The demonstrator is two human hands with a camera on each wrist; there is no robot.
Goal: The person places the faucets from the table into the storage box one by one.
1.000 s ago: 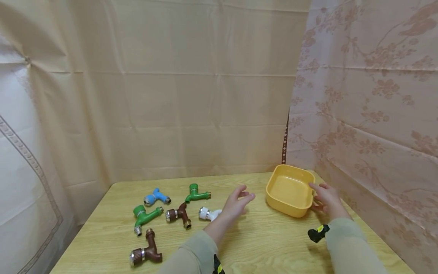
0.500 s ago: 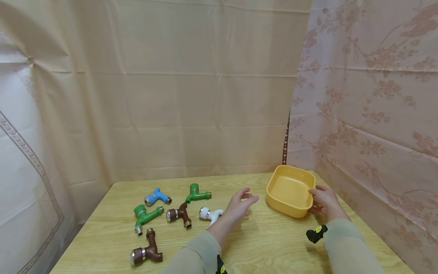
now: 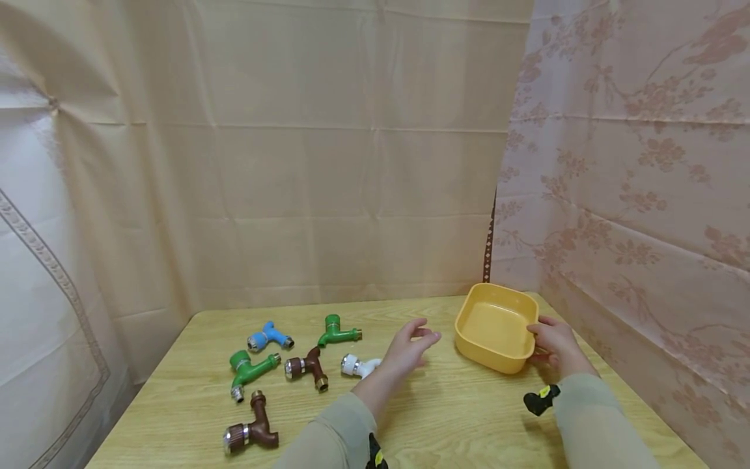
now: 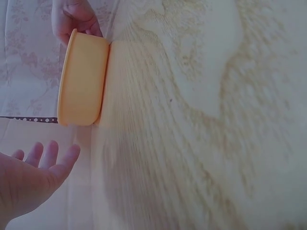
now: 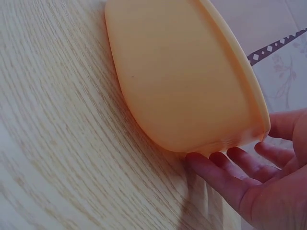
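On the right of the table, a yellow plastic basin [image 3: 495, 326] stands with nothing in it. My right hand [image 3: 556, 344] grips its right side, thumb at the rim and fingers along the outer wall; the right wrist view shows the fingertips [image 5: 199, 160] against that wall. My left hand [image 3: 404, 355] hovers left of the basin with loosely spread fingers and holds nothing. In the left wrist view that hand [image 4: 33, 179] is apart from the basin's side [image 4: 84, 79]. Partly behind the left forearm lies a white tap [image 3: 354, 367].
Several more taps lie on the left half of the wooden table [image 3: 469, 417]: a blue tap [image 3: 269, 337], a green tap [image 3: 340, 332] at the back, another green tap [image 3: 250, 371], a brown tap [image 3: 307, 369] and a nearer brown tap [image 3: 252, 431]. Curtains hang behind and beside.
The right hand has shifted slightly down along the basin's side, and the basin has edged a touch left. My left hand moved slightly right. The taps have stayed in place.
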